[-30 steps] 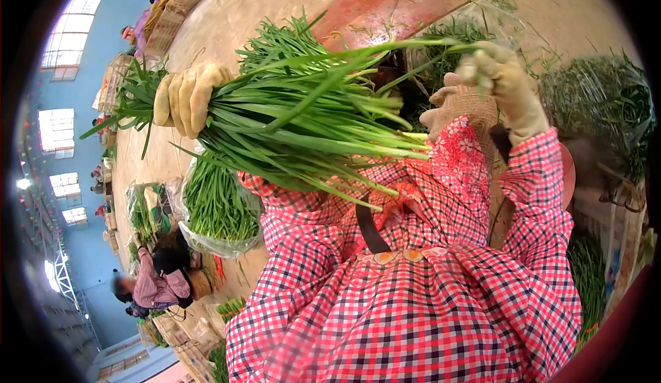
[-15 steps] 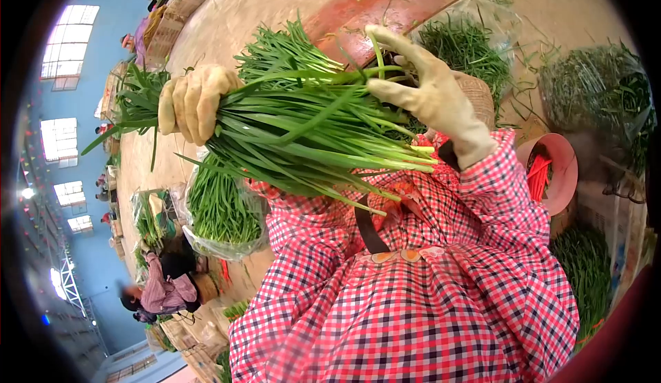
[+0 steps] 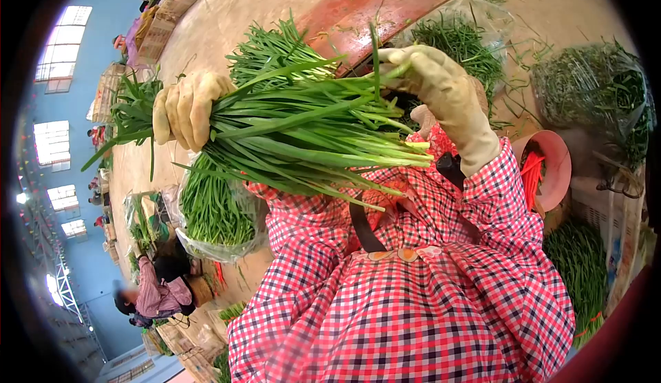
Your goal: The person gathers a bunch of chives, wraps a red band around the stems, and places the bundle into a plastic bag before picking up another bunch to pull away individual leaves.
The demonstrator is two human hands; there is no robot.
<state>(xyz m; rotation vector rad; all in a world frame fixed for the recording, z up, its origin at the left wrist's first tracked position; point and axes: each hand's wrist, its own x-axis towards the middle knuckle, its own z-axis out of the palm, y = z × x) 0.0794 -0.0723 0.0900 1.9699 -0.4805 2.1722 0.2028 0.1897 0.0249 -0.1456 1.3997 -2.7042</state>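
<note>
My left hand (image 3: 191, 110), in a pale, soiled glove, is closed around the leafy part of a large bunch of garlic chives (image 3: 296, 125). The bunch lies sideways in front of my chest, its leaf tips past the fist on the left and its pale stem ends fanned out to the right. My gloved right hand (image 3: 437, 97) is curled at the upper stem ends, fingers and thumb pinched on a single chive stalk (image 3: 394, 73). Behind the bunch sits another heap of chives (image 3: 275, 52).
A plastic-wrapped chive bundle (image 3: 215, 207) stands at left. Loose greens (image 3: 461, 46) lie on plastic sheeting near a red board (image 3: 372, 4). At right are a bagged pile (image 3: 592, 94), a pink bucket (image 3: 554, 169) with red strips, and more chives (image 3: 575, 266). A co-worker (image 3: 158, 290) sits lower left.
My right hand's fingers, spread apart before, have curled in and closed on a stalk by the stem ends. My left hand keeps its grip on the bunch.
</note>
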